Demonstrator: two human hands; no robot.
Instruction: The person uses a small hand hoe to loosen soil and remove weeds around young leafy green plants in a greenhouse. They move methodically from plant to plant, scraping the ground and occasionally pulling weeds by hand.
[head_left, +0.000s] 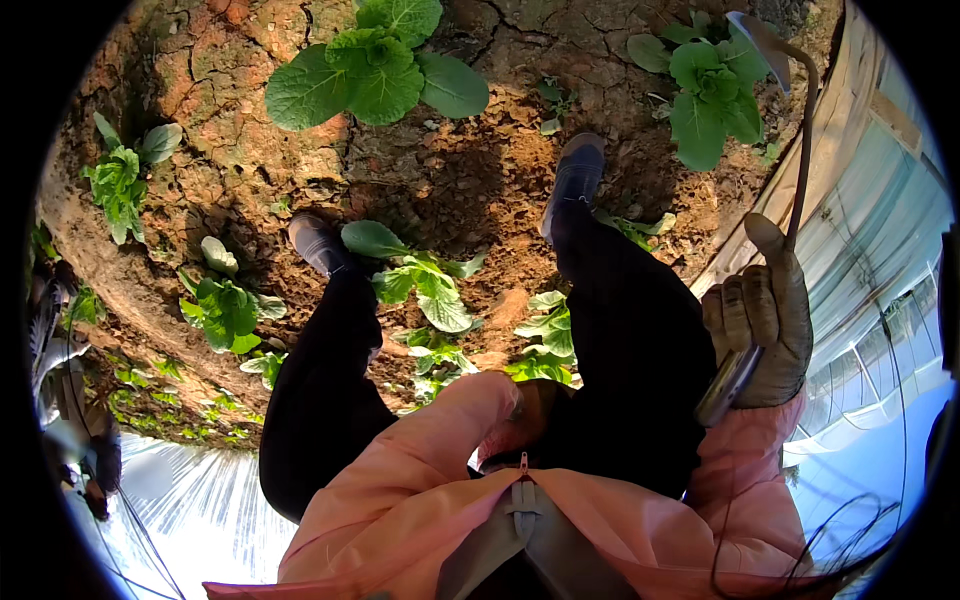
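My right hand (757, 322), in a soiled work glove, grips a hand hoe by its handle (727, 386). The hoe's thin neck (806, 135) rises past my thumb and bends over to a flat metal blade (765, 49). That blade hangs at the upper right, overlapping the edge of a leafy green plant (709, 94) in the view. My left sleeve (457, 420) crosses in front of my lap, and the left hand itself is out of sight. Between my feet grows another leafy plant (424, 281) in the soil.
Cracked brown soil (225, 97) bears several more plants, including a large one (379, 71) ahead and one at left (225, 311). My shoes (577, 172) stand on the soil. Plastic sheeting (855, 217) runs along the right side.
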